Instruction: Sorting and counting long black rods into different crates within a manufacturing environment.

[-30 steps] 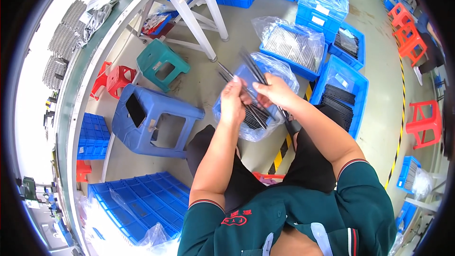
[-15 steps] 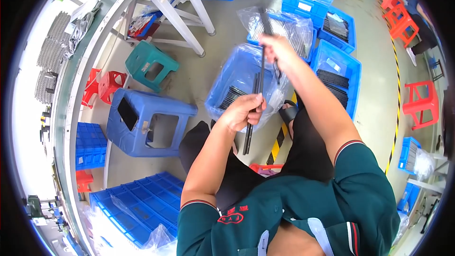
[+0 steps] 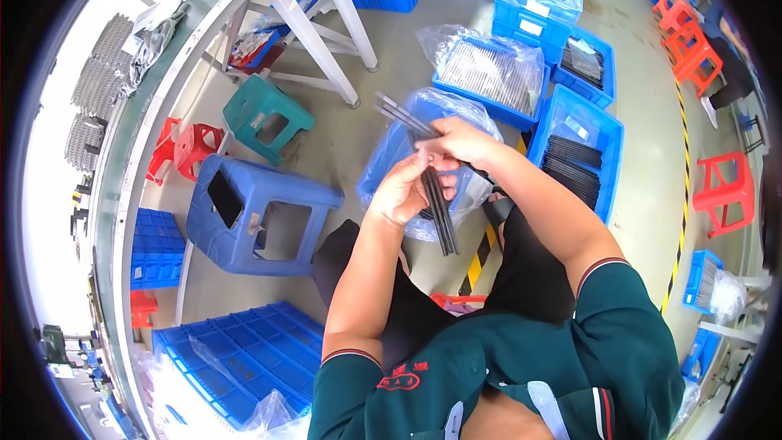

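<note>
A bundle of thin dark rods (image 3: 441, 216) is in my left hand (image 3: 401, 189), its fingers wrapped round them and the lower ends slanting down over my knees. My right hand (image 3: 466, 143) touches the left one at the fingers. It closes on dark rods (image 3: 399, 114) whose far ends point up and left, slightly blurred. Whether the two sets are separate cannot be made out where the hands overlap. Below the hands stands a blue bin lined with a clear plastic bag (image 3: 376, 165), partly hidden by my hands.
Beyond it stands a blue bin of pale rods (image 3: 493, 73); to the right, a blue bin holds dark rods (image 3: 574, 159). Stacked blue bins (image 3: 533, 12) rise farther off. At left are a blue stool (image 3: 285, 187), a green stool (image 3: 265, 110) and a workbench leg (image 3: 314, 49).
My right hand has come down and left from above the bins to meet my left hand. The rods in my left hand now slant the other way, lower ends to the right.
</note>
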`<act>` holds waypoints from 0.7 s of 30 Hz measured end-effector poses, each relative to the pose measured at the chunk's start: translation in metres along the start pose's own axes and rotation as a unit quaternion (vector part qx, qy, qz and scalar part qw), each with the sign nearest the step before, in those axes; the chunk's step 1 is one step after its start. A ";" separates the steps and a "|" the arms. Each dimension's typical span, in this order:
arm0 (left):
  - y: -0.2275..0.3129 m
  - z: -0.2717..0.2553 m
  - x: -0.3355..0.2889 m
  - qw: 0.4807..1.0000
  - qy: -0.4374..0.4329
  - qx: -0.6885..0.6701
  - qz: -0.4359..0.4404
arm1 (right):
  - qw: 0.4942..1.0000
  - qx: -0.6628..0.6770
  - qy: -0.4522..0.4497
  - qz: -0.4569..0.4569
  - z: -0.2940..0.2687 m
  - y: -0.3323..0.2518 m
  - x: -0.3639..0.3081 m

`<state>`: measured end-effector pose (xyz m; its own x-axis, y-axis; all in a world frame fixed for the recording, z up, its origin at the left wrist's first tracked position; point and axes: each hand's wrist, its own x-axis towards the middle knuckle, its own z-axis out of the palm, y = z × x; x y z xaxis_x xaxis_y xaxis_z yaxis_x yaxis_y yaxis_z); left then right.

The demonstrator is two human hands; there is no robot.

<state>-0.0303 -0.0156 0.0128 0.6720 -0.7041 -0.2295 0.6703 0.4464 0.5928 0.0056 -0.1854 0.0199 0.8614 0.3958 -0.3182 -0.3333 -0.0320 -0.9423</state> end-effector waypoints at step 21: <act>0.032 -0.025 0.004 0.935 0.198 -0.111 0.271 | 0.979 -0.201 0.033 -0.017 0.029 -0.018 -0.040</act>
<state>0.0017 0.0097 0.0112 0.9665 -0.1008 -0.2360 0.2166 0.8135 0.5398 -0.0334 -0.1740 0.0529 0.8969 0.3431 -0.2790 -0.1376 -0.3830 -0.9134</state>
